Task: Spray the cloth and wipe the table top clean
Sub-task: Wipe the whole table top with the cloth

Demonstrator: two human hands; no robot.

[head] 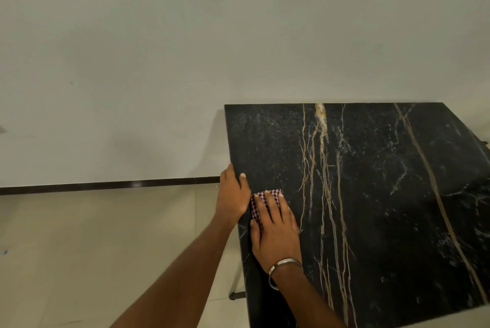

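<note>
From the head camera, looking down: a black marble-look tabletop [371, 208] fills the right half of the view, square-cornered and glossy, streaked with gold-brown veins running front to back and fine white cracks between them. Nothing else sits on its surface here apart from the hands and the cloth, so the slab lies open to the right of them.

At the tabletop's left edge, the left hand [233, 192] is wrapped over the rim, thumb lying on top of the dark surface and fingers curled down the side, gripping the edge. Just beside it, touching or nearly so, the right hand [275, 227] lies flat, fingers spread and straight, pressing down on a folded checked cloth [266, 199] in red, white and dark squares. The cloth sits on the tabletop near that left edge, mostly hidden under the fingers, with its far end peeking out beyond the fingertips. A plain silver bangle [283, 268] rings the right wrist.

Below the tabletop's left edge a thin metal table leg [236, 285] drops to pale, smooth floor tiles [106, 248]. A dark skirting strip [106, 185] runs along the base of a plain off-white wall [185, 36] behind.
</note>
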